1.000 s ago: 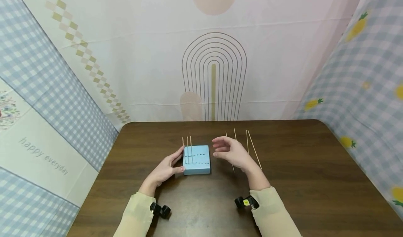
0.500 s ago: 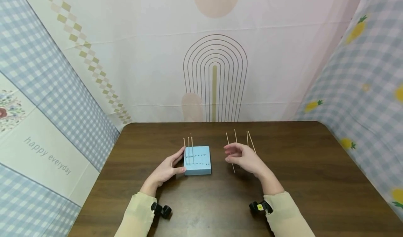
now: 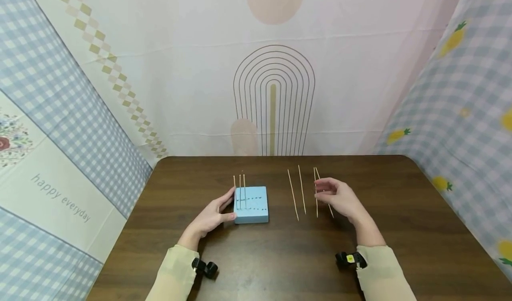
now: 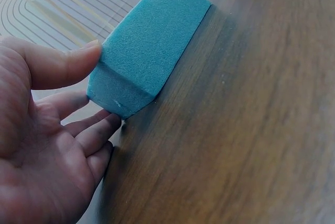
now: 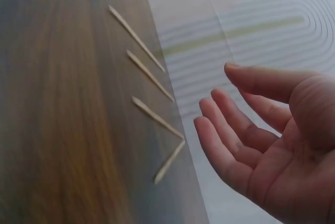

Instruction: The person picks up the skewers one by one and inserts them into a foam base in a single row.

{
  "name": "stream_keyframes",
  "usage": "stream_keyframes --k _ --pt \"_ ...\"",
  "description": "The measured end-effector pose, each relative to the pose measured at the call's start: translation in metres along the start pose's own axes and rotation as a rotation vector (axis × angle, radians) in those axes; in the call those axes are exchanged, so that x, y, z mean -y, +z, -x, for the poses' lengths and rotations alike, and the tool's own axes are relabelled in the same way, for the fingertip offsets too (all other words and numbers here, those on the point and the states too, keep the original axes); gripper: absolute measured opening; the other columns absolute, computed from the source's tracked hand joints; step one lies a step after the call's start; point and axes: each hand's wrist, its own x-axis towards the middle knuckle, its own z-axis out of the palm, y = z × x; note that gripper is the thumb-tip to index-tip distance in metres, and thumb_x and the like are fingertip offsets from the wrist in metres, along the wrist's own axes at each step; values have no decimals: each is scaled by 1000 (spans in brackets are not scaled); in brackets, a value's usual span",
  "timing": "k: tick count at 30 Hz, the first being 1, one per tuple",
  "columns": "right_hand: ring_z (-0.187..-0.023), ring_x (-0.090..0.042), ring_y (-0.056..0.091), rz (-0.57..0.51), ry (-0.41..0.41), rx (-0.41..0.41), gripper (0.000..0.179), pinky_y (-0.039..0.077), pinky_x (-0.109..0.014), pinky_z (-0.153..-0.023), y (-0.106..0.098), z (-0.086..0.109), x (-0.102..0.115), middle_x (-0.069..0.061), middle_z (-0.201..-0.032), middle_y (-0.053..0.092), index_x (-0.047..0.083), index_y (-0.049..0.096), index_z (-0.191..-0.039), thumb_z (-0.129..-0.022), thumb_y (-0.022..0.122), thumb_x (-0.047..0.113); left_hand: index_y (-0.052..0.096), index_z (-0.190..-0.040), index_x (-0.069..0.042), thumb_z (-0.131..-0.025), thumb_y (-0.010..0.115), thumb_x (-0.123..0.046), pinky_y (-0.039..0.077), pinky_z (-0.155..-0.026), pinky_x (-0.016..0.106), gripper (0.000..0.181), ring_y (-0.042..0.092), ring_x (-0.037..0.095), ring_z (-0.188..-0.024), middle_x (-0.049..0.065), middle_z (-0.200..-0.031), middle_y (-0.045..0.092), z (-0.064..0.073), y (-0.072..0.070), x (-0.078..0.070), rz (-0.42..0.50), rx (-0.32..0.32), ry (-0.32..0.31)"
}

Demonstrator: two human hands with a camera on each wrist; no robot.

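Tabletop (image 3: 276, 256), left grip (image 3: 212, 214) on blue block (image 3: 256, 203), right grip (image 3: 341, 198) half-spread

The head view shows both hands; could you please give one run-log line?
Left hand: holds blue block | Right hand: empty, near loose sticks | Standing sticks: three, in blue block | Loose sticks: four, on table

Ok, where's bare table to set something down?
Bare table: between the sleeves, in front of the blue block; the gap between block and loose sticks; and from the right hand to the table's right edge. Crowded: the two rightmost loose sticks, with the right hand at them, and the block's left side, with the left hand and three upright sticks.
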Motion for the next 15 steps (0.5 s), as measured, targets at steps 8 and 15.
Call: stream_keyframes --k 8,15 --pt "-118 -38 69 97 31 -39 46 59 -40 -91 -14 1 -10 -27 -136 67 -5 61 -144 -102 74 10 17 -172 -7 -101 71 -2 30 -121 56 89 18 34 -162 17 -176 18 0 -1 1 -3 -12 1" --pt "-121 -40 67 151 79 -28 48 57 -49 -94 -15 4 -13 -27 -137 66 -4 61 -144 -101 75 11 16 -172 -8 -102 70 -3 30 -122 57 88 19 35 -162 18 -176 19 -1 0 4 -9 -7 -3"
